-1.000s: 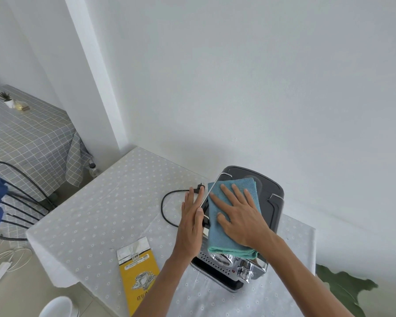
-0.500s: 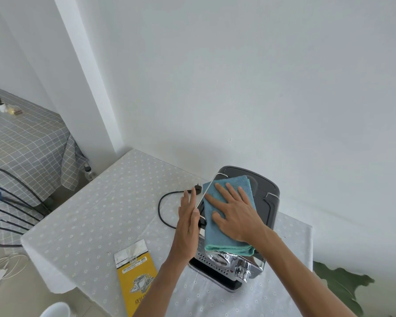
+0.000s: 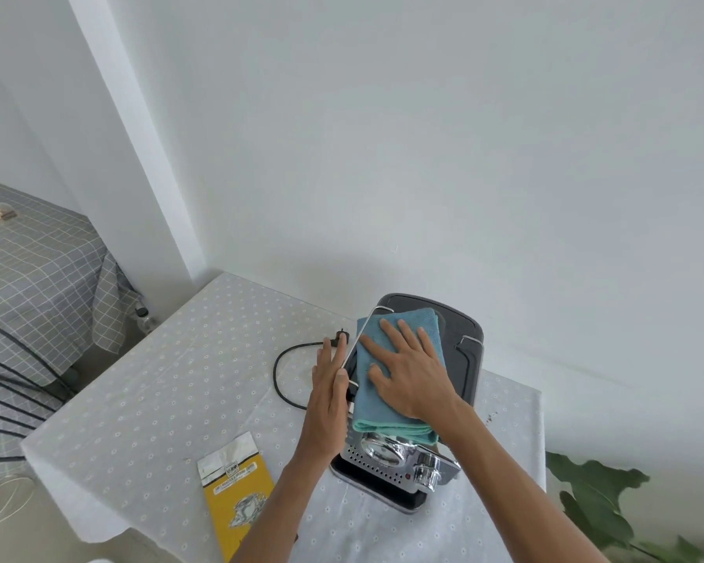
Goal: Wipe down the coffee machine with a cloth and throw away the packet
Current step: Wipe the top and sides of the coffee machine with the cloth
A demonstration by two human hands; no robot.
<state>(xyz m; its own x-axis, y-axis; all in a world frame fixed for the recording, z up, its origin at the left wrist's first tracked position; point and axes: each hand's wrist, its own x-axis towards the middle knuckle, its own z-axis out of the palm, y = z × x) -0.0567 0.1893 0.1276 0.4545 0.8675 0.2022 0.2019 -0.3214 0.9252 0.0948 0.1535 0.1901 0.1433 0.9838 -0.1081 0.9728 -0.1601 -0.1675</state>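
Note:
A black and chrome coffee machine (image 3: pixel 466 351) stands on the white dotted table (image 3: pixel 171 384) near the wall. A folded teal cloth (image 3: pixel 391 416) lies across its top. My right hand (image 3: pixel 407 371) presses flat on the cloth, fingers spread. My left hand (image 3: pixel 328 396) rests flat against the machine's left side, fingers straight and together, thumb on the top edge. A yellow and silver packet (image 3: pixel 236 493) lies flat on the table near its front edge, left of my left forearm.
A black power cord (image 3: pixel 279 371) loops on the table left of the machine. A black wire chair (image 3: pixel 13 384) and a table with a grey checked cloth (image 3: pixel 29 274) stand at left. Green plant leaves (image 3: pixel 594 505) show at lower right. The white wall is close behind.
My right hand and the cloth have slid slightly toward the back of the machine top. The left hand stays against the machine's side. The camera has tilted upward a little.

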